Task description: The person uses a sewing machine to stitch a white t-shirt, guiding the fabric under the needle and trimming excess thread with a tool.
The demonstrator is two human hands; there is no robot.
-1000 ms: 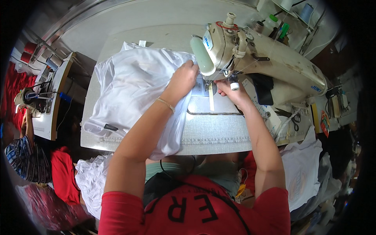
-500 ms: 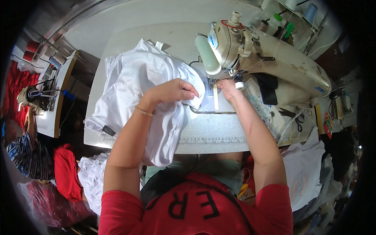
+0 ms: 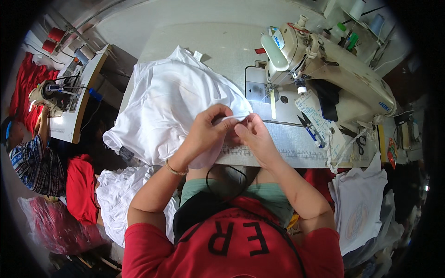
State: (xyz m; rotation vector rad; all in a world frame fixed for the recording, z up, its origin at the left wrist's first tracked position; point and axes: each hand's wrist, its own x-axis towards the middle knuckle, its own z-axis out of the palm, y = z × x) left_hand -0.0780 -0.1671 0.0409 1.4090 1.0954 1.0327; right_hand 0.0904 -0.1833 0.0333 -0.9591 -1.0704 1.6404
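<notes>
A white garment, perhaps a shirt, is spread over the left half of the sewing table. My left hand pinches its right edge between thumb and fingers. Close beside it, my right hand grips the same edge, the two sets of fingertips almost touching. Both hands are near the front of the table, to the left of and nearer than the sewing machine. A pale strip lies by the needle area, and thin thread shows near it.
Thread snips, a dark phone, a written paper sheet and black scissors lie right of my hands. White cloth hangs at the right. At the left, a co-worker sits at another machine.
My right hand has left the needle area and come to the garment edge beside my left hand. The edge is pulled nearer me, and the snips are now uncovered.
</notes>
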